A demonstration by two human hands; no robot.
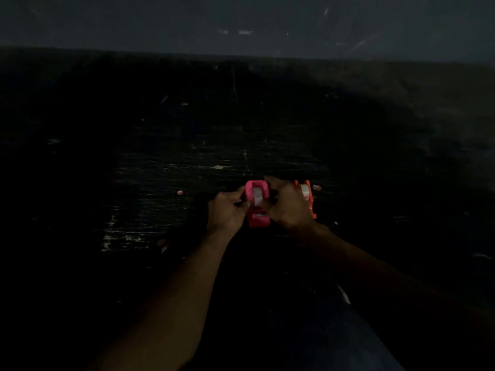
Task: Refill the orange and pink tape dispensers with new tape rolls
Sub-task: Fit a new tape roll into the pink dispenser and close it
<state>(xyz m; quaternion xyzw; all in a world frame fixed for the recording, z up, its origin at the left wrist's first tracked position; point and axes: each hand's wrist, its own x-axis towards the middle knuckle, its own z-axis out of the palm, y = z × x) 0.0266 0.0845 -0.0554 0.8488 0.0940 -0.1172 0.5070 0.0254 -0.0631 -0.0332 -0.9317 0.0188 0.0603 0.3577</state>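
Note:
The pink tape dispenser (257,219) stands on the dark table (187,162) with a pale tape roll (257,195) seated in its cradle. My left hand (226,211) grips its left side, fingers pinched near the roll. My right hand (288,206) holds its right side. Just behind my right hand stands the orange tape dispenser (310,202), mostly hidden, with a pale roll (304,190) showing in it. The scene is very dark.
Small pinkish scraps lie on the table: one (180,192) left of the dispensers, one (317,187) right of the orange dispenser, one (162,245) nearer the front left. A grey wall (241,22) rises behind the table.

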